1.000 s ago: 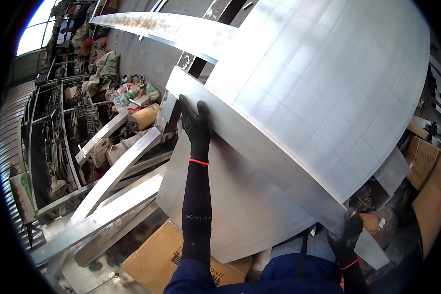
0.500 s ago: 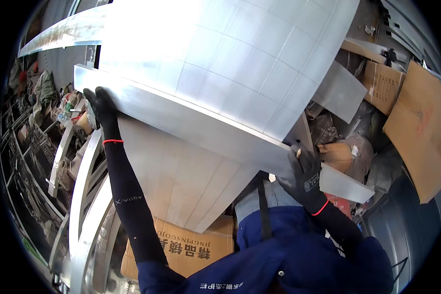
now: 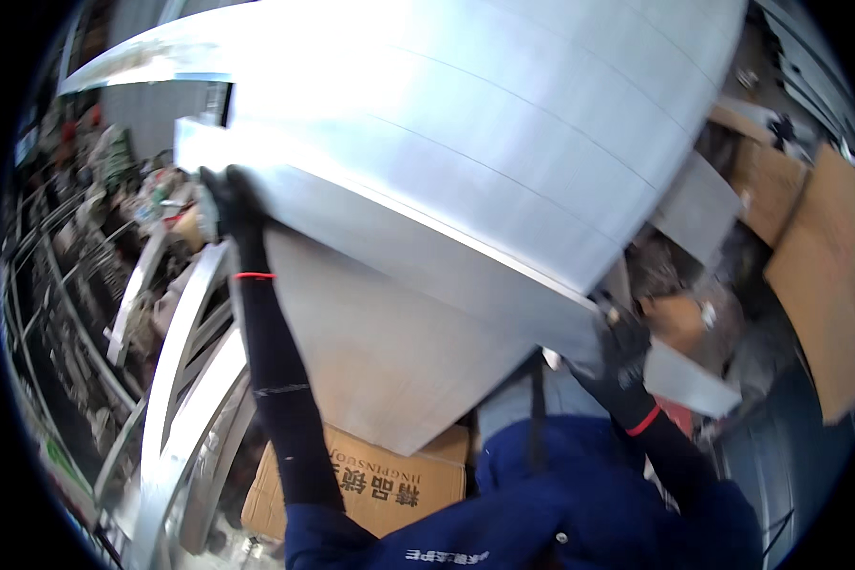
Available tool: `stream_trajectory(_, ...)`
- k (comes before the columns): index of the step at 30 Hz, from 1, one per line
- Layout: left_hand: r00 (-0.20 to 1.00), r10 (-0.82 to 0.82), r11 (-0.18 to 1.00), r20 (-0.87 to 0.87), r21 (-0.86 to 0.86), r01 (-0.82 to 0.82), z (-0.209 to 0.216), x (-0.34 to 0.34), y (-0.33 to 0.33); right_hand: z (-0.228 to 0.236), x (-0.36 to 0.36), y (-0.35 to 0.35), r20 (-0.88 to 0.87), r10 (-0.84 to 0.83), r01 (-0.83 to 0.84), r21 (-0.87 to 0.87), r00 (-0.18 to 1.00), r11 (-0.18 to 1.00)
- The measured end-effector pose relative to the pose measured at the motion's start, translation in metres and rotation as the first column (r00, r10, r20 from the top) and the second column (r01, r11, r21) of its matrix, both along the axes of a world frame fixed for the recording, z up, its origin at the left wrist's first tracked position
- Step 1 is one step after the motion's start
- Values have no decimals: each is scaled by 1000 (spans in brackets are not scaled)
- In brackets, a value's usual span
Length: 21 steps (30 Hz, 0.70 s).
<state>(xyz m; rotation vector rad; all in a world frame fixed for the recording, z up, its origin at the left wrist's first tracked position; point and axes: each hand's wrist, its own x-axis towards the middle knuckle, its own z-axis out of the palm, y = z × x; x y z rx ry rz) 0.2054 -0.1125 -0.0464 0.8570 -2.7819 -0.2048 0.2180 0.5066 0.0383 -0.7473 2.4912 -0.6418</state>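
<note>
A long, flat silver metal bar (image 3: 418, 256) lies aslant in front of me, its left end farther away than its right. My gloved left hand (image 3: 234, 201) is closed around the lower edge near the bar's far left end, blurred by motion. Closer to my body, my gloved right hand (image 3: 622, 350) grips the bar short of its right end, thumb on top. Beyond the bar stretches a broad, shiny metal surface (image 3: 513, 142) with thin seam lines. Below the bar, a duller metal surface (image 3: 370, 351) tapers toward me.
A cardboard box (image 3: 370, 480) sits low in front of me. Curved metal strips (image 3: 176, 366) and a cluttered rack stand at left. At right are a large cardboard sheet (image 3: 822, 285), another carton (image 3: 772, 185), a grey plate (image 3: 698, 209) and wrapped items.
The whole view has shifted, so the scene sits farther right and slightly lower, with more blur. Both hands keep their places on the bar.
</note>
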Motion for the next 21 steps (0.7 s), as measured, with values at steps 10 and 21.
stream_trajectory(10, 964, 253, 958, -85, 162, -238, 45, -43, 65, -4, 24, 9, -38, 9, -4, 133, 999, 991)
stream_trajectory(21, 957, 275, 951, -89, 168, -258, 39, -45, 70, -5, 19, 6, -69, -9, 18, 133, 998, 991)
